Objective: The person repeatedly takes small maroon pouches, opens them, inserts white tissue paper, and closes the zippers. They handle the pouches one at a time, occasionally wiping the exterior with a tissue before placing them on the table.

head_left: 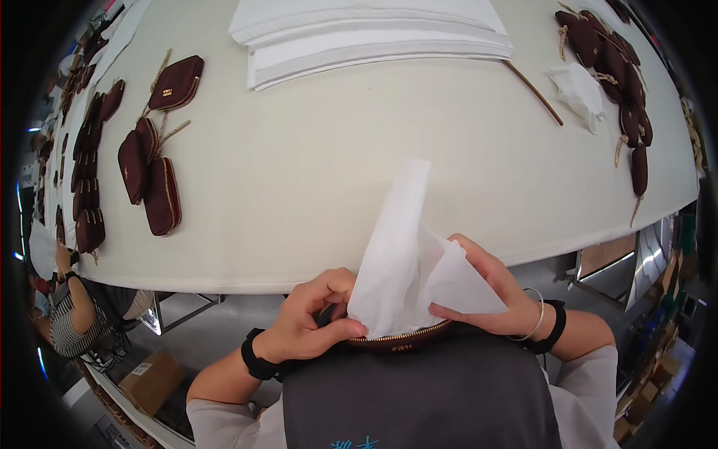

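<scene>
Apron (419,396): just behind the pouch (396,343), off the surface's (262,187) near edge.
Left hand (310,318): grip holding pouch rim, likely steadying its mouth.
Right hand (508,303): grip pinching paper (393,262), perhaps guiding it.

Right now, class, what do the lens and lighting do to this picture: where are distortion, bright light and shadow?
Head view: the fisheye bows the near edge of the cream table and leaves black corners; head view, left rim: thin bright streaks against dark surroundings; head view, centre: the white paper is pale, with faint folds and soft shading.
</scene>
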A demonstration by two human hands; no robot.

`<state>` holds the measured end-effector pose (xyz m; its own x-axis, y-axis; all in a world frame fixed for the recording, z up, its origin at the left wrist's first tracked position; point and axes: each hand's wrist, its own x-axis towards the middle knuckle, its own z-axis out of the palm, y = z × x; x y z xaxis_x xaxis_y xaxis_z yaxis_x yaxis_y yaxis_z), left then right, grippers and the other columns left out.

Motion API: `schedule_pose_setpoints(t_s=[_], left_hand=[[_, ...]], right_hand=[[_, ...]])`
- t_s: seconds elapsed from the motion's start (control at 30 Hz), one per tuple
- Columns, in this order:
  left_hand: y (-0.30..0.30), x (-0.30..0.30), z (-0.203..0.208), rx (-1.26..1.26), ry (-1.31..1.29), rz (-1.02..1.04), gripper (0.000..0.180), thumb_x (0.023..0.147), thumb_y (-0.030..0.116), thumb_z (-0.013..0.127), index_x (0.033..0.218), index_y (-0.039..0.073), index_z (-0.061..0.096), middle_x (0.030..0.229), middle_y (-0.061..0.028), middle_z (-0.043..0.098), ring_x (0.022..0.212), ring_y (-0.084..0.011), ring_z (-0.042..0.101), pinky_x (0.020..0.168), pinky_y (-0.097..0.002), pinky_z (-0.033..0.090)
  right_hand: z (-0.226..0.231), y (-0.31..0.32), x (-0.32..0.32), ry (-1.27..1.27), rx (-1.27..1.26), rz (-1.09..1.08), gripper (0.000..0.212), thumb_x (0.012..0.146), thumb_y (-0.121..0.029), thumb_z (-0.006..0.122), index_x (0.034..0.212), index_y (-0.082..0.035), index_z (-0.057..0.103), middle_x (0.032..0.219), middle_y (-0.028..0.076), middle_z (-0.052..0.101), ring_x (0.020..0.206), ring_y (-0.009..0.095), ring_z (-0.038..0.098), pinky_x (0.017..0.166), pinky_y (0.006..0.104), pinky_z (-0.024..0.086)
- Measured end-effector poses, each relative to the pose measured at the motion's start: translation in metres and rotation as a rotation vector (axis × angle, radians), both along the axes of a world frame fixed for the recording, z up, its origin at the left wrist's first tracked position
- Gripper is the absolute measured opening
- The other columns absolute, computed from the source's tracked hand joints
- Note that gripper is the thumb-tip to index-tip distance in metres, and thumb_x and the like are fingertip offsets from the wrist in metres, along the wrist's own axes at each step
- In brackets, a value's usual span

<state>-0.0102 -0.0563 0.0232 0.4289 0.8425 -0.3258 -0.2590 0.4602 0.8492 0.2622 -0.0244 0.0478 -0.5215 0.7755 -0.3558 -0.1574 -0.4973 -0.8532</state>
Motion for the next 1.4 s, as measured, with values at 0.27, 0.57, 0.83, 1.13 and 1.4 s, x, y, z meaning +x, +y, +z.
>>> schedule_pose_setpoints(t_s=[0.27,0.57,0.83,1.13,1.4], left_hand=[[0.003,-0.001,0.004,0.415,0.301,-0.145,0.023,0.08,0.016,0.086,0.099,0.007,0.078,0.082,0.0009,0.061,0.077,-0.0162,0.052,0.068,-0.0282,0.042],[0.012,0.003,0.018,0.43,0.36,-0.114,0.026,0.082,0.011,0.083,0.106,0.004,0.076,0.088,-0.0042,0.071,0.073,-0.0172,0.055,0.066,-0.0278,0.044],[0.02,0.009,0.034,0.915,0.618,-0.249,0.043,0.075,0.015,0.088,0.115,0.007,0.073,0.094,-0.0091,0.072,0.078,-0.0218,0.066,0.067,-0.0287,0.052],[0.019,0.005,0.025,0.81,0.488,-0.161,0.044,0.072,0.029,0.091,0.107,0.01,0.074,0.111,-0.0102,0.069,0.098,-0.0287,0.066,0.079,-0.0356,0.055],[0.021,0.004,0.03,0.466,0.369,-0.36,0.033,0.074,0.018,0.09,0.096,0.007,0.068,0.109,-0.0098,0.07,0.092,-0.0278,0.068,0.091,-0.0391,0.054]], right_hand=[[0.006,0.015,0.013,-0.052,0.175,0.312,0.018,0.096,-0.017,0.068,0.108,-0.003,0.072,0.094,0.008,0.065,0.092,0.018,0.059,0.083,0.0298,0.046],[0.01,0.004,-0.005,-0.23,0.1,0.189,0.016,0.095,-0.015,0.071,0.105,-0.003,0.074,0.093,0.007,0.07,0.084,0.012,0.06,0.073,0.0286,0.047],[0.015,0.008,-0.012,-0.273,0.12,0.175,0.023,0.089,-0.012,0.074,0.111,-0.005,0.072,0.082,0.003,0.069,0.072,0.006,0.056,0.065,0.0248,0.045],[0.02,0.011,0.004,-0.258,0.53,0.332,0.031,0.084,-0.015,0.081,0.113,-0.01,0.073,0.097,0.006,0.072,0.087,0.024,0.064,0.078,0.0336,0.05],[0.013,0.007,0.009,-0.223,0.452,0.244,0.028,0.085,-0.011,0.079,0.113,-0.008,0.073,0.11,0.012,0.069,0.087,0.022,0.066,0.079,0.0337,0.054]])
